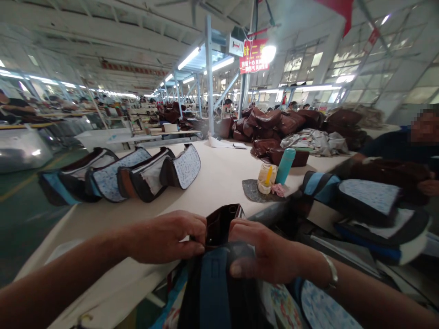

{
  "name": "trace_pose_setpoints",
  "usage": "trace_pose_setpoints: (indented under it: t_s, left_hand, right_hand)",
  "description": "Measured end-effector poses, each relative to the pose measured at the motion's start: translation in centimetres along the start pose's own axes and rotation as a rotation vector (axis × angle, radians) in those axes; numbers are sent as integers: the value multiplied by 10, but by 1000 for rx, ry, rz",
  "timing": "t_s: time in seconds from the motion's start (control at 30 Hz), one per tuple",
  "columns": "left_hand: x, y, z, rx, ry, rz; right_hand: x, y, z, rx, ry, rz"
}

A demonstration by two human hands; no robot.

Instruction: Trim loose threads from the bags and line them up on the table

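Observation:
In front of me is a bag (214, 292), dark with a blue stripe down its middle and a brown inside showing at its top opening. My left hand (168, 237) pinches the opening's left edge between thumb and fingers. On the right side, my right hand (260, 251) grips the edge, its fingers curled over the rim and the thumb on the dark outer face. A metal bangle (331, 269) circles my right wrist. Part of the bag's lower end runs out of the picture.
Several similar bags (183, 167) stand in a row on the pale table (219, 173). A teal bottle (285, 165) and a yellowish container (266, 178) stand on a dark slab. Brown bags (267, 123) are heaped behind. Bags (368, 196) and a person (394, 141) are at right.

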State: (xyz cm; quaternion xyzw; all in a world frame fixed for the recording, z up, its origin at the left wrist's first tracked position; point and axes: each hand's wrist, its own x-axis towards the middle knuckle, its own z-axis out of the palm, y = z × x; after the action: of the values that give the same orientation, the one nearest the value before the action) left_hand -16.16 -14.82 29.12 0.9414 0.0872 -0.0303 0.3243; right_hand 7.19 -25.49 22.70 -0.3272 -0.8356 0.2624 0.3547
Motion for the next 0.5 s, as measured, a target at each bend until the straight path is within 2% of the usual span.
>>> trace_pose_setpoints:
  t_s: [0.13, 0.23, 0.37, 0.5]
  left_hand:
    - [-3, 17, 3, -146, 23, -181]
    - [3, 24, 8, -261, 29, -255]
    - [14, 12, 21, -420, 90, -266]
    - [19, 1, 30, -535, 105, -267]
  right_hand:
    - [4, 7, 7, 177, 18, 90]
    - [8, 7, 8, 222, 41, 175]
    - [10, 8, 6, 228, 62, 262]
    - [11, 10, 5, 221, 83, 264]
